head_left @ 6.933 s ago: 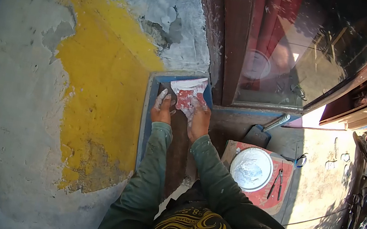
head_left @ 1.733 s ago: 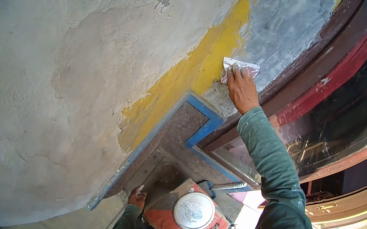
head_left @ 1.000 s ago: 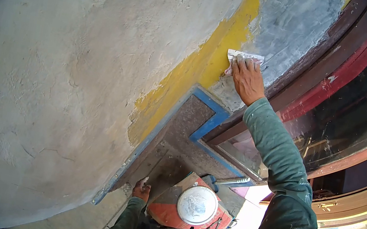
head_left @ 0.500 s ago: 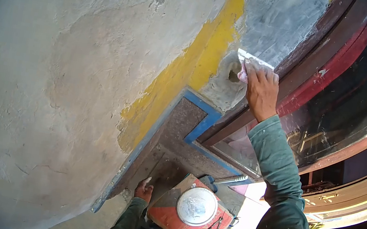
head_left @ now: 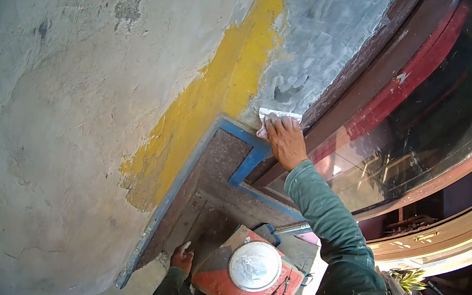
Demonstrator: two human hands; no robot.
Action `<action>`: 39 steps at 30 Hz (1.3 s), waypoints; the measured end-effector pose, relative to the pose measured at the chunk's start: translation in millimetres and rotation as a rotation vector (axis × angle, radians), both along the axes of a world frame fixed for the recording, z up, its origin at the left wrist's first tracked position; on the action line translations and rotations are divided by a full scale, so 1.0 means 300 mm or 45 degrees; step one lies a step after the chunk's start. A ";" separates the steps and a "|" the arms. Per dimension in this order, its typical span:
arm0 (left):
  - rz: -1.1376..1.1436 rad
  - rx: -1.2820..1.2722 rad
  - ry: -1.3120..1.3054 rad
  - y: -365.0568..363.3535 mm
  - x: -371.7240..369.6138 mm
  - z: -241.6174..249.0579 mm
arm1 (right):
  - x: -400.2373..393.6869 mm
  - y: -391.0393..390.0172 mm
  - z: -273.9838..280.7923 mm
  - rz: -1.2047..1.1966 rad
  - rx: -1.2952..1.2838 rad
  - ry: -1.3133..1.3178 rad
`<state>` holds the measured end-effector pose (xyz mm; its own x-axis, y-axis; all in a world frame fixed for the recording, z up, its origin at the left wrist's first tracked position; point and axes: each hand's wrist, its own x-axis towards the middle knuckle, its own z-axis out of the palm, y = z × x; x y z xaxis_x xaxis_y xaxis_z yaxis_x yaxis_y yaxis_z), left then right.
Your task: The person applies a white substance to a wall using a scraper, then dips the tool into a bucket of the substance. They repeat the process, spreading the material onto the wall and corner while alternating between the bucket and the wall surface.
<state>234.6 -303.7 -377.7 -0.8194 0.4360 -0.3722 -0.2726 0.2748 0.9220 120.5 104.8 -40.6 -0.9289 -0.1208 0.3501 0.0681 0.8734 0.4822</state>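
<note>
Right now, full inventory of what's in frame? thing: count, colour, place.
scraper: 1, white blade smeared with filler, pressed flat on the wall just above the blue trim corner
wall: 1, pale weathered plaster with a yellow paint band and a grey filler patch, left and top
trim: 1, blue, stepped border around a brown panel, centre
window frame: 1, dark red-brown with glass, upper right
round tub: 1, white, on the board, bottom centre
board: 1, red, under the tub
pliers: 1, dark, on the board's right edge
right hand: 1, holds the scraper against the wall
left hand: 1, filler on the fingers, low by the panel's foot; what it grips is unclear
</note>
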 end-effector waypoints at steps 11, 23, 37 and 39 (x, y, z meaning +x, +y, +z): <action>-0.035 -0.089 0.170 0.044 -0.072 0.046 | -0.040 0.037 0.942 0.082 0.261 1.020; 0.050 -0.096 0.012 -0.058 0.002 0.004 | -0.073 -0.013 0.260 -0.064 0.101 0.438; -0.013 -0.206 0.184 -0.030 -0.089 -0.007 | -0.068 -0.097 0.609 0.093 -0.053 0.633; -0.003 -0.144 0.151 -0.001 -0.099 0.051 | -0.108 -0.069 0.852 0.146 0.037 0.889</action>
<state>204.9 -303.9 -362.5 -0.8595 0.3989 -0.3197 -0.1629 0.3792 0.9109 88.0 84.2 214.8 -0.4695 -0.2226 0.8544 0.2783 0.8811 0.3824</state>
